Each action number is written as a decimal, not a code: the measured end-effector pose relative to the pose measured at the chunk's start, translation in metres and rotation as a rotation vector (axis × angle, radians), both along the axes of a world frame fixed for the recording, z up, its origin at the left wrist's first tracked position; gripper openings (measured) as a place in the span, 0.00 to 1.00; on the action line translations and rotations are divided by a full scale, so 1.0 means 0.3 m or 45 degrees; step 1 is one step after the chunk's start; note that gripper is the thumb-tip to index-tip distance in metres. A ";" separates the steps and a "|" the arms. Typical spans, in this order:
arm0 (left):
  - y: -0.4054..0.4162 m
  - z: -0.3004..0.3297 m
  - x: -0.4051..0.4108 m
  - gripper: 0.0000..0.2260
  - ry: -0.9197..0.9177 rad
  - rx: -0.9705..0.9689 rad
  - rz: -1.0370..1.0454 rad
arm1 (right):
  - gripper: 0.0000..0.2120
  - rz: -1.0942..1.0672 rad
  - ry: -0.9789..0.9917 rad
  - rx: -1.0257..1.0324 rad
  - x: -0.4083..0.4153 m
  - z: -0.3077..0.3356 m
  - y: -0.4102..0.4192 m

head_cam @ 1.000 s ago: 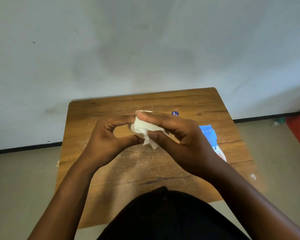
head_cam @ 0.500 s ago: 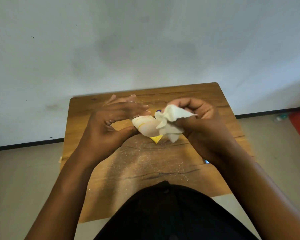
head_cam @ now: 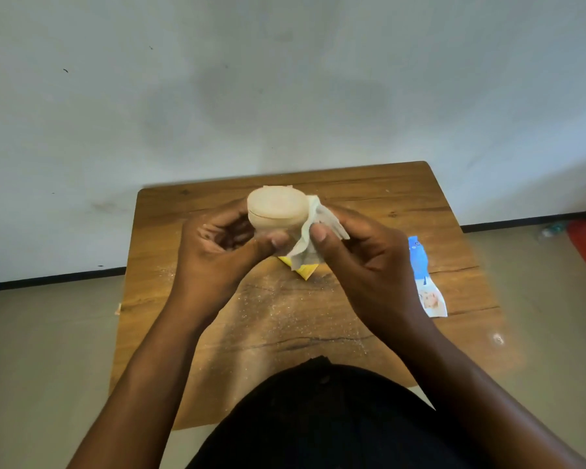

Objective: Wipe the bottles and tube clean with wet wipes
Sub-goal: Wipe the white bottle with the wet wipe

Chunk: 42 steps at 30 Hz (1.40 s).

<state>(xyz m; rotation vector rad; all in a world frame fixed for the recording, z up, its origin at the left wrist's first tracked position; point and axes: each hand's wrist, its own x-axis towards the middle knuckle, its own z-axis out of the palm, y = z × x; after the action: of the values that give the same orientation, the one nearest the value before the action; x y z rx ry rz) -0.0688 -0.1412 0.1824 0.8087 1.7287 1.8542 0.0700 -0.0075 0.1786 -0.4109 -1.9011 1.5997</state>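
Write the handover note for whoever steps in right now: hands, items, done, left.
Left hand grips the cream round-capped plastic bottle, held above the wooden table.
Right hand pinches the white wet wipe against the bottle's side.
Blue-and-white wipes packet lies on the table at right; a yellow item shows under the hands.
Done: wiping underway.
Left: finish this bottle; other items not visible.

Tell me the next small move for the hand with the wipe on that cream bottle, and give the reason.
Probably drag the wet wipe around the bottle's side while the left hand turns it. The right hand pinches the wipe against the right flank only; the round cap end faces the camera and the left side is bare, so most of the surface looks unwiped.
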 end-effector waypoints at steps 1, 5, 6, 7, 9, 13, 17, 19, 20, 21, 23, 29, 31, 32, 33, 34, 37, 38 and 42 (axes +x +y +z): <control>0.002 0.001 0.004 0.22 -0.079 0.035 0.000 | 0.14 -0.023 -0.022 0.058 0.003 -0.014 0.004; 0.010 0.003 0.014 0.27 -0.407 0.066 0.004 | 0.15 -0.057 -0.081 0.134 0.020 -0.041 0.004; 0.015 0.003 0.019 0.26 -0.455 0.052 0.003 | 0.15 -0.090 -0.086 0.142 0.019 -0.038 0.001; 0.019 0.003 0.026 0.25 -0.494 0.037 -0.001 | 0.15 -0.128 -0.082 0.162 0.016 -0.031 0.000; 0.030 -0.002 0.046 0.25 -0.557 0.019 -0.012 | 0.14 -0.218 -0.050 0.273 0.007 -0.010 0.004; 0.057 0.002 0.085 0.22 -0.664 0.024 -0.035 | 0.17 -0.319 0.005 0.581 -0.022 0.034 0.002; 0.061 0.038 0.064 0.19 -0.732 0.061 0.022 | 0.19 -0.109 -0.065 0.878 0.002 -0.016 -0.027; 0.049 0.051 0.046 0.18 -0.753 0.057 0.082 | 0.18 -0.032 -0.100 0.980 0.039 -0.064 -0.023; 0.043 0.050 0.039 0.19 -0.750 0.047 0.095 | 0.18 -0.014 -0.126 0.996 0.057 -0.085 -0.018; 0.038 0.046 0.035 0.19 -0.741 0.029 0.107 | 0.18 -0.001 -0.149 0.989 0.069 -0.101 -0.015; 0.034 0.032 0.034 0.19 -0.722 -0.022 0.125 | 0.19 0.016 -0.173 0.969 0.074 -0.110 -0.016; 0.043 0.019 0.057 0.16 -0.771 -0.078 0.013 | 0.20 0.032 -0.206 0.967 -0.015 -0.040 -0.021; 0.036 0.031 0.033 0.17 -0.774 -0.069 0.061 | 0.21 0.054 -0.250 1.002 -0.033 -0.037 -0.030; 0.029 0.038 0.017 0.18 -0.768 -0.059 0.098 | 0.21 0.075 -0.276 1.021 -0.033 -0.041 -0.034; 0.020 0.044 0.002 0.20 -0.769 -0.039 0.133 | 0.21 0.096 -0.288 1.029 -0.027 -0.050 -0.037; 0.012 0.050 -0.011 0.21 -0.774 -0.017 0.161 | 0.21 0.109 -0.290 1.025 -0.017 -0.061 -0.037; -0.007 0.066 -0.037 0.23 -0.787 0.016 0.203 | 0.22 0.087 -0.315 0.959 0.019 -0.091 -0.023; -0.010 0.069 -0.041 0.22 -0.795 0.024 0.204 | 0.23 0.070 -0.326 0.941 0.025 -0.094 -0.019; 0.007 0.057 -0.017 0.20 -0.820 0.006 0.145 | 0.23 0.068 -0.295 0.927 -0.002 -0.056 -0.031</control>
<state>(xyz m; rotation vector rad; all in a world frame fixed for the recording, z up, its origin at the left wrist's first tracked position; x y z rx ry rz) -0.0740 -0.1392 0.1995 0.0784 1.3673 1.9071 0.0693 -0.0167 0.1619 -0.2319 -2.5142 0.8092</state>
